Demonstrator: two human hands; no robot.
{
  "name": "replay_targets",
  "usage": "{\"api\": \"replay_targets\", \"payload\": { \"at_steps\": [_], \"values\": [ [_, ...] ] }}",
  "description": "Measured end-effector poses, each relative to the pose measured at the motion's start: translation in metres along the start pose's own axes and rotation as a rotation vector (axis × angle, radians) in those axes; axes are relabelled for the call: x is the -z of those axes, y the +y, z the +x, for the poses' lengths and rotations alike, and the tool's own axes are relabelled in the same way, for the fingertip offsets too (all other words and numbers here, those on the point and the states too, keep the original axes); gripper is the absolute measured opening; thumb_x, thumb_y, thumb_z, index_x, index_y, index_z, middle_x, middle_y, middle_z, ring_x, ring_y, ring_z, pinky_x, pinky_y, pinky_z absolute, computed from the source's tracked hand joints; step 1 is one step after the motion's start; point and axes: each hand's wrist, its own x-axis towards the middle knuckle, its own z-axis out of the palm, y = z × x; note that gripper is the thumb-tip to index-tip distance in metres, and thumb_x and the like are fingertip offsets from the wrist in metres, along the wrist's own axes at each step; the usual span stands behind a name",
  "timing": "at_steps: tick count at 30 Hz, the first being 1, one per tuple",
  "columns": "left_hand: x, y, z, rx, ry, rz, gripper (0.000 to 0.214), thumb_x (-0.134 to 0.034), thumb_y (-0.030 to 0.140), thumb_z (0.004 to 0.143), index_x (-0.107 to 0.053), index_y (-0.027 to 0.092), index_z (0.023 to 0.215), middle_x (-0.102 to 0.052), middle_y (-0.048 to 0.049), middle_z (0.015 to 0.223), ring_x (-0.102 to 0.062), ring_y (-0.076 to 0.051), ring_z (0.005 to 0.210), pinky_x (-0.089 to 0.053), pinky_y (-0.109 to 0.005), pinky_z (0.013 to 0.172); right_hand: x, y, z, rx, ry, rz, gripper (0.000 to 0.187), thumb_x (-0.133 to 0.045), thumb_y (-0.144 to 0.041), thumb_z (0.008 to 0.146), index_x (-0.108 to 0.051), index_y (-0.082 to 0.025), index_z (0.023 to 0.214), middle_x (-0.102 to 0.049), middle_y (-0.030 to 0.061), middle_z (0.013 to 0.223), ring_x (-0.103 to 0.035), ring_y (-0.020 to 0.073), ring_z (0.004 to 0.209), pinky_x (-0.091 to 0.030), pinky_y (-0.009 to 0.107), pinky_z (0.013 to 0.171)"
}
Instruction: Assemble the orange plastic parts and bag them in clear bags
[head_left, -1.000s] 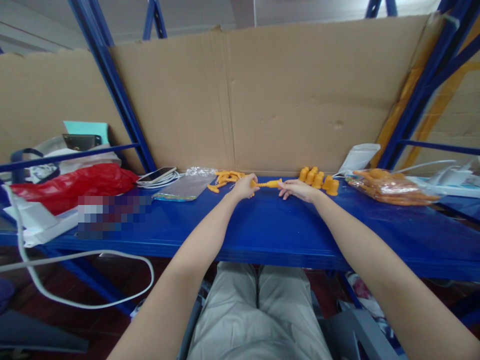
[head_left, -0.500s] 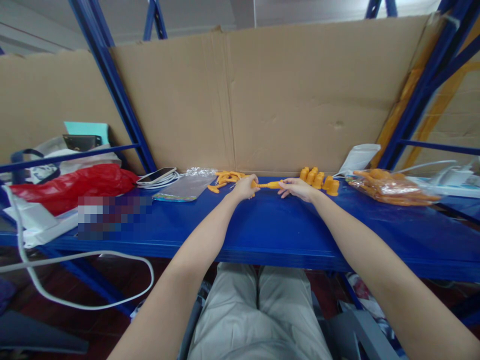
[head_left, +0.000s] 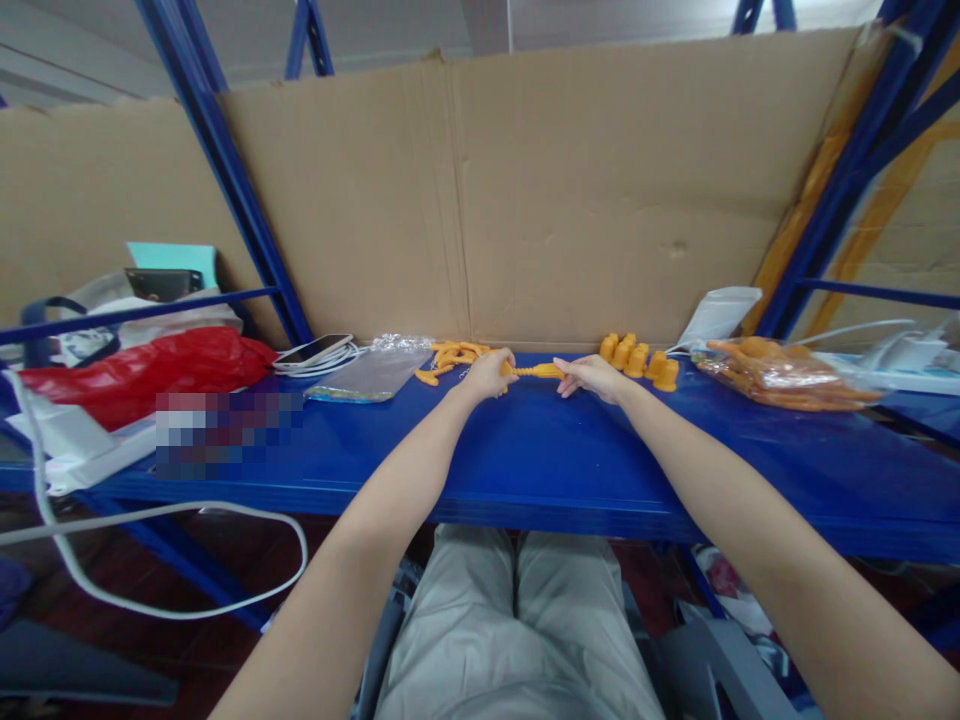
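Note:
An orange rod with a ridged, twisted stretch [head_left: 541,370] lies level between my two hands, low over the blue shelf [head_left: 540,450]. My left hand [head_left: 491,375] is closed round its left end, which the fingers mostly hide. At the right end, my right hand [head_left: 589,377] pinches the smooth, thicker part between thumb and fingers. Just beyond my left hand lies a loose pile of curved orange pieces [head_left: 454,355]. Several orange cup-shaped pieces [head_left: 636,358] stand beside and behind my right hand.
Left of the pile are a clear plastic bag [head_left: 364,372] and a phone with a coiled white cable [head_left: 321,352]. A red bag [head_left: 161,375] lies farther left. On the right sits a clear bag of orange parts [head_left: 784,375]. Cardboard [head_left: 570,200] walls off the back.
Both hands have shifted very slightly to the left with the orange rod still between them. Everything else on the shelf stays where it was.

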Motion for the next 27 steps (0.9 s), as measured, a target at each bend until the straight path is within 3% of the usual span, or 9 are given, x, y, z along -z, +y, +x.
{"api": "replay_targets", "payload": {
  "at_steps": [7,14,22,27],
  "values": [
    [0.0,-0.001,0.001,-0.007,0.008,0.006,0.02,-0.066,0.016,0.083,-0.055,0.02,0.098,-0.054,0.0076,0.055,-0.056,-0.01,0.046,-0.048,-0.021,0.055,-0.002,0.001,0.002,-0.021,0.016,0.028,0.041,-0.07,-0.056,0.078,-0.064,-0.017,0.068,-0.065,0.0102,0.055,-0.069,0.0238,0.061,-0.059,0.036,0.06],
    [0.001,0.002,-0.001,-0.044,0.043,0.086,0.02,-0.066,0.015,0.082,-0.057,0.019,0.099,-0.063,0.0029,0.062,-0.065,-0.015,0.061,-0.052,-0.027,0.069,-0.001,0.003,0.006,-0.032,0.031,0.014,0.043,-0.068,-0.06,0.077,-0.061,-0.018,0.068,-0.067,0.0132,0.066,-0.071,0.0276,0.075,-0.06,0.039,0.065],
    [-0.004,-0.001,0.004,-0.081,0.09,0.172,0.02,-0.066,0.015,0.081,-0.058,0.02,0.099,-0.071,-0.0044,0.089,-0.069,-0.021,0.092,-0.052,-0.032,0.085,0.0,0.005,0.008,0.007,-0.001,-0.064,0.053,-0.058,-0.069,0.079,-0.065,-0.017,0.082,-0.071,0.0165,0.074,-0.071,0.0309,0.081,-0.06,0.044,0.067],
    [-0.009,-0.009,0.008,-0.129,0.126,0.189,0.021,-0.064,0.015,0.081,-0.058,0.02,0.101,-0.07,-0.0076,0.105,-0.064,-0.023,0.107,-0.049,-0.036,0.095,0.001,0.002,0.003,0.018,-0.063,-0.092,0.053,-0.055,-0.069,0.081,-0.065,-0.017,0.081,-0.071,0.0156,0.074,-0.072,0.0286,0.08,-0.06,0.042,0.07]
  ]
}}
